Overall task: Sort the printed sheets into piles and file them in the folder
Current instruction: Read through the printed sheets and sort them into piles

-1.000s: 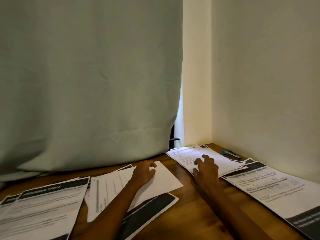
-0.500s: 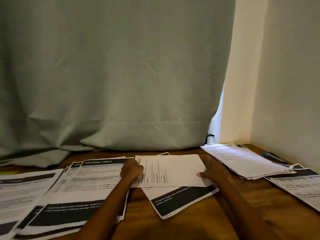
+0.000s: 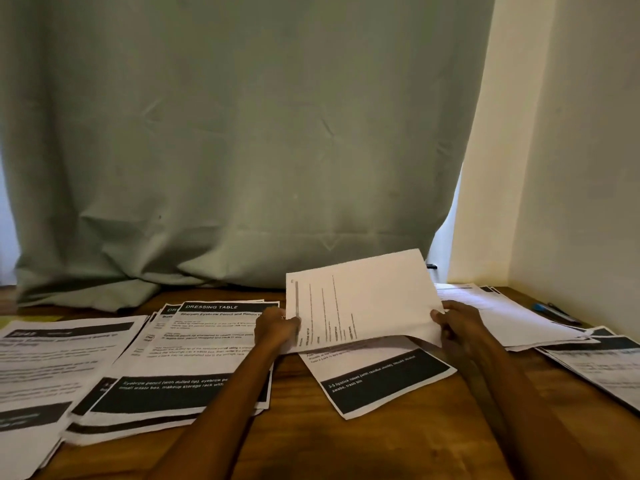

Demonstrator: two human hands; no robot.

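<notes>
Head view: the left hand [image 3: 275, 329] pinches the left edge of a sheet [image 3: 363, 299] and the right hand [image 3: 457, 327] grips its right edge, so the sheet is held between them, lifted and tilted above the surface [image 3: 398, 441]. Under it lies a single black-banded page [image 3: 381, 379]. Sorting looks well under way: a "DRESSING TABLE" pile [image 3: 194, 358] sits left of centre, another pile [image 3: 52, 362] at far left, a white pile [image 3: 512, 317] at right, and more pages [image 3: 602, 365] at far right. The held sheet has not yet been placed. No folder is visible, so filing seems not begun. A blue pen [image 3: 550, 311] lies by the wall.
</notes>
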